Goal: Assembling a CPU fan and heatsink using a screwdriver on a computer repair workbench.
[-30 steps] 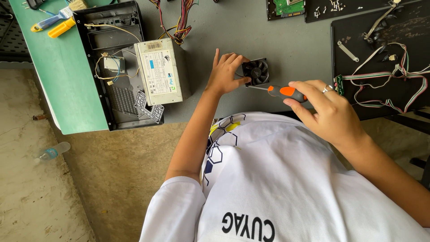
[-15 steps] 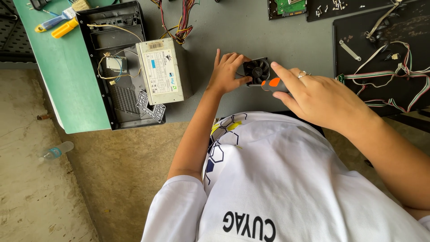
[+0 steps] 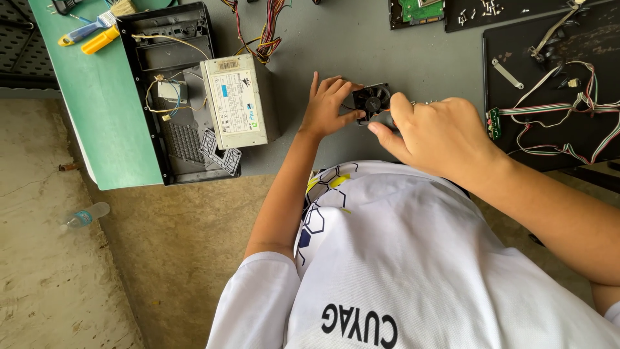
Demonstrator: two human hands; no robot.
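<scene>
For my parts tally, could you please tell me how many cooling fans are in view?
1: a small black cooling fan on the grey table, between both hands; others may be hidden.

Count: hands 2 (left (image 3: 329, 106), right (image 3: 439, 139)); small fan 1 (image 3: 372, 100); power supply box 1 (image 3: 236, 101); open case 1 (image 3: 174, 52); plastic bottle 1 (image 3: 85, 215); brush 1 (image 3: 97, 24).

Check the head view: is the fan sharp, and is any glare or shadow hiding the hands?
Head view: even daylight, no glare; the small black fan is sharp; the left hand is clear; the right hand covers the fan's right edge; slight wide-angle bending at the edges.
</scene>
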